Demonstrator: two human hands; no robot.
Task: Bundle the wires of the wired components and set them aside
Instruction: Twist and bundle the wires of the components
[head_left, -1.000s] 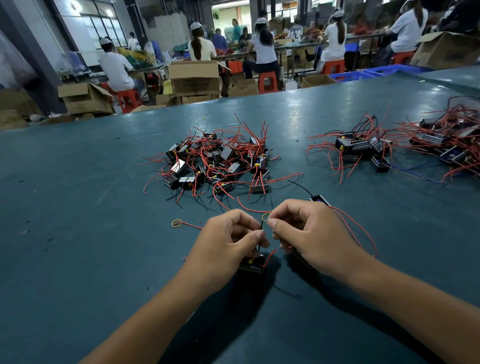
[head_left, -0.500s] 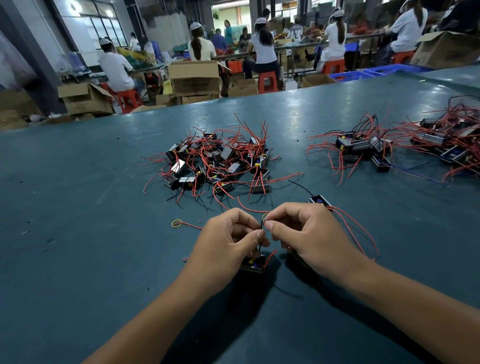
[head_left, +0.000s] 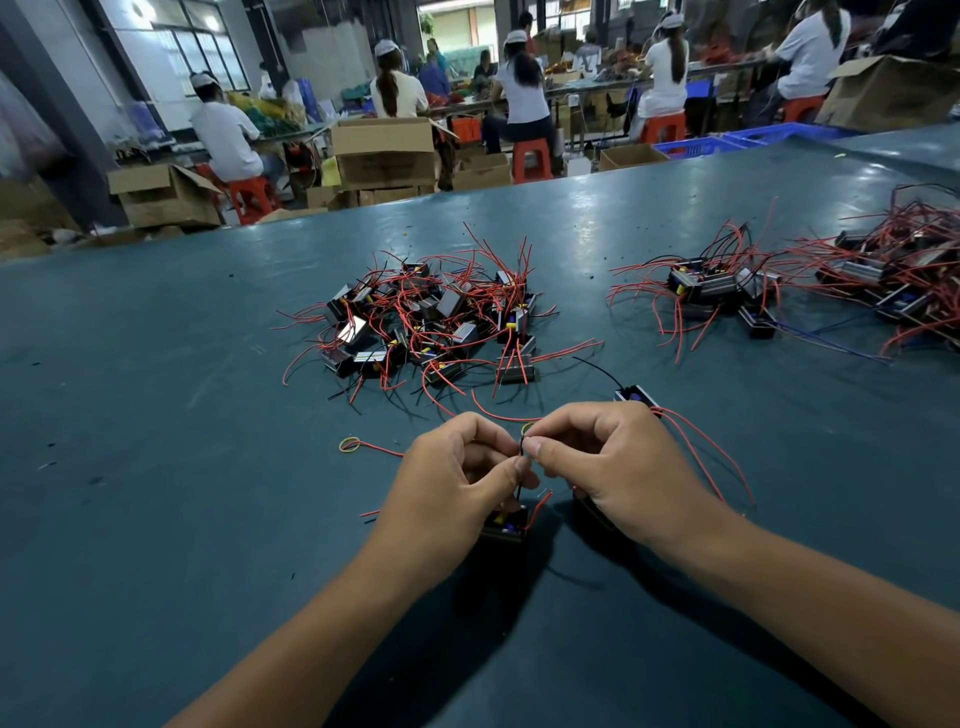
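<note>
Black wire (head_left: 520, 470) is pinched between the curled fingers of the left hand (head_left: 457, 480) and the right hand (head_left: 605, 470), just above the small black part (head_left: 506, 525) on the green table (head_left: 156, 467). The wire should be kept taut and folded evenly. A yellow rubber band (head_left: 350, 445), lying near the left hand, could then be slipped on without strain being put on the joints.

Your left hand (head_left: 457, 478) covers most of the small component (head_left: 506, 525) beneath it, your right hand (head_left: 613, 467) hides another's body, and the right pile (head_left: 904, 280) runs off the picture's edge
</note>
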